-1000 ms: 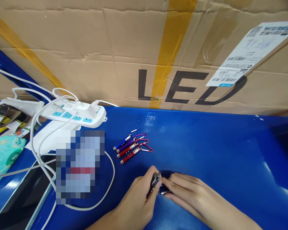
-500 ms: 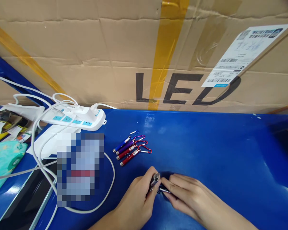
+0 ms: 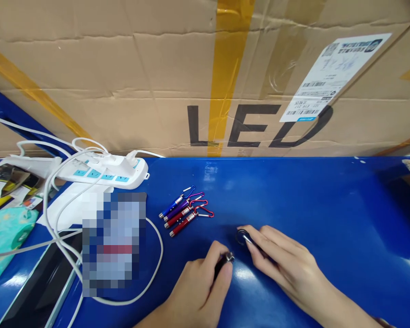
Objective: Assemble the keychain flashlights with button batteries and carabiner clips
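Note:
My left hand (image 3: 200, 280) is closed around a small dark pen-shaped flashlight (image 3: 220, 266), with its silvery end showing between thumb and forefinger. Apart from it, to the right and slightly farther away, my right hand (image 3: 285, 257) pinches a black carabiner clip (image 3: 242, 236) that has a silver bar. The fingers cover part of the clip. Beyond my left hand, several small pen flashlights lie side by side: a blue one (image 3: 171, 207), a purple one (image 3: 176, 211) and red ones (image 3: 182, 226), each with a carabiner at its far end.
A large cardboard box (image 3: 164, 68) marked LED stands along the back of the blue table (image 3: 294, 196). At left are a white power strip (image 3: 133, 180), looping white cables (image 3: 161, 255), a pixelated patch (image 3: 118, 246), a dark flat panel (image 3: 37, 282) and a green packet (image 3: 7, 237).
My hands have moved apart. My right hand went right and away from me with the black carabiner; my left hand lowered slightly with the dark flashlight. The camera view shifted a little.

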Demonstrator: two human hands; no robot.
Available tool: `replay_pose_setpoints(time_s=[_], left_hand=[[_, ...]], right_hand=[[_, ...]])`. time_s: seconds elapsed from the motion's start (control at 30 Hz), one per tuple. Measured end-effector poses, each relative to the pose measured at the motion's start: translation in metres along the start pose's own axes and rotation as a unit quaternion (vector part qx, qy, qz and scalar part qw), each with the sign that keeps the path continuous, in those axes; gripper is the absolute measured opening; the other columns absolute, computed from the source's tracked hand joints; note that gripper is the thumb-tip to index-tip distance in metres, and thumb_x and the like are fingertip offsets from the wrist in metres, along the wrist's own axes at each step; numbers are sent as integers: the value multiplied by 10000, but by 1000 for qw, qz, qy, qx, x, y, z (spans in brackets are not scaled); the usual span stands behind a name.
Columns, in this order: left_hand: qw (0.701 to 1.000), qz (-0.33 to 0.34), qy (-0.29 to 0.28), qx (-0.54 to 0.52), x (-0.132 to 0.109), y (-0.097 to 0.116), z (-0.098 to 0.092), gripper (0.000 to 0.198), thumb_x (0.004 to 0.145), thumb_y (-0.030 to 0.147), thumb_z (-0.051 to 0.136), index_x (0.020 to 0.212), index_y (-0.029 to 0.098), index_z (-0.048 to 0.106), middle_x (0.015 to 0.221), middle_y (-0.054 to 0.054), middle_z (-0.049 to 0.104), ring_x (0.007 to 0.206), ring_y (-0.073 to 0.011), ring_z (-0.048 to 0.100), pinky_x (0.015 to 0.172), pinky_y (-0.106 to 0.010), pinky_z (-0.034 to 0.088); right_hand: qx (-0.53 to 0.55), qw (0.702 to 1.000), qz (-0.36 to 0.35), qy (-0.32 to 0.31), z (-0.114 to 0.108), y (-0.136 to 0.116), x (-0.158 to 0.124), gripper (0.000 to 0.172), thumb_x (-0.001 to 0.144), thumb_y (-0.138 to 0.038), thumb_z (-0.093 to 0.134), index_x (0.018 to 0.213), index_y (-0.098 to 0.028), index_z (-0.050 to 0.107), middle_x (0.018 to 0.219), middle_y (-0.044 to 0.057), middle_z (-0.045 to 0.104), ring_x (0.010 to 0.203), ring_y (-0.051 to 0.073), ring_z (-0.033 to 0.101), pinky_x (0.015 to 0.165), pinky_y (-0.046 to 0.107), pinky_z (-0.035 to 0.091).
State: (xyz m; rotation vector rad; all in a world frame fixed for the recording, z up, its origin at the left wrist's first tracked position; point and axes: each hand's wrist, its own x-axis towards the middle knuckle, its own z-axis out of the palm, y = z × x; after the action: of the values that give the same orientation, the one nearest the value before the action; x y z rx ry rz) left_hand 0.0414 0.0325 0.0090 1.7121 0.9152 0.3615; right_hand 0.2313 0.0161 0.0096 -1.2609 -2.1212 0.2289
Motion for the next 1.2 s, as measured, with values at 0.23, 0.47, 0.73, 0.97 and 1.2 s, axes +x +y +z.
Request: replay_pose_setpoints(time_s=[0.23,0.47,0.73,0.97,1.2], left_hand=[[999,21,9,34,1,-2,10,103,907,210,309,825,231,367,564,80,329,433,-117,319,474,-225,259],[998,30,44,31,0,-9,10,132,913,218,282,930,206,413,607,58,423,454,-119,396,474,-217,292],[989,26,116,86,1,-7,5,163,946,206,320,994,199,475,752,1,610,649,-155,598,598,-241,433],[922,72,225,308,8,-18,-11,121,891,144,482,916,179,595,891,-55,616,847,-224,603,767,-367,507],[845,44,266,462,11,-27,-20,91,830,113,584,891,149,641,879,-76,640,846,-262,606,762,-432,523]], right_hand=[[8,998,-62,15,4,-7,-4,247,919,-146,449,1149,-110,531,761,52,637,628,131,575,569,250,500],[-1,998,-59,2,4,-8,-1,240,950,-184,389,1121,-126,547,754,56,648,634,138,602,572,246,520],[-21,998,-39,-31,7,-3,-2,319,964,-228,355,1224,-121,505,798,62,646,678,148,622,596,256,548],[-108,990,-50,-72,16,9,-1,411,968,-306,316,1281,-106,493,861,87,698,750,180,688,670,297,590],[-160,976,-97,-112,14,8,-1,412,967,-283,285,1244,-121,544,932,97,719,836,195,698,720,320,592]])
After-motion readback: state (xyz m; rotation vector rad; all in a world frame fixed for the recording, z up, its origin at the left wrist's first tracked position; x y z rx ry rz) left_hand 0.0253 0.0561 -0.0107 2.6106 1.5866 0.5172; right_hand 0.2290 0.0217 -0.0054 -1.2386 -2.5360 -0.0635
